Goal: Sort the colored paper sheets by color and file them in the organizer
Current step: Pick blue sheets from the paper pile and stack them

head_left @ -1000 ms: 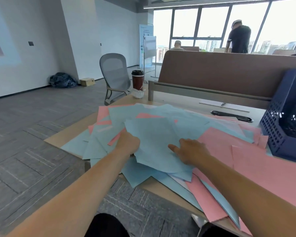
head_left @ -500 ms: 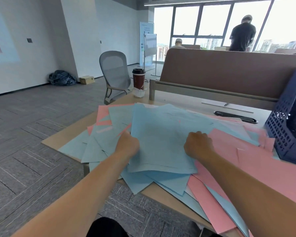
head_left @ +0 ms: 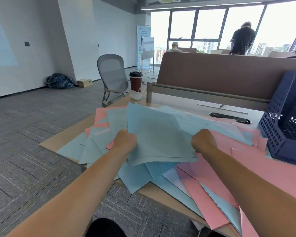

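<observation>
I have two hands at work and two colours of paper. My left hand (head_left: 125,141) curls round the left edge of a small stack of blue sheets (head_left: 157,134), and my right hand (head_left: 203,141) curls round its right edge, so both fists are closed on that one stack. At its near edge I can make out a few layers, but not an exact count. The stack is pale blue, matte and flat, its corners fanned slightly. It sits over the middle of the loose pile on the desk (head_left: 70,135). More blue sheets spread out to the left and near side, and many pink sheets (head_left: 212,178) lie to the right — too overlapped to number. One navy perforated organizer (head_left: 280,134) stands at the far right, its base touching the pink paper. Far left of the pile there is one lidded coffee cup (head_left: 135,82), with one grey chair (head_left: 112,72) beyond it.
</observation>
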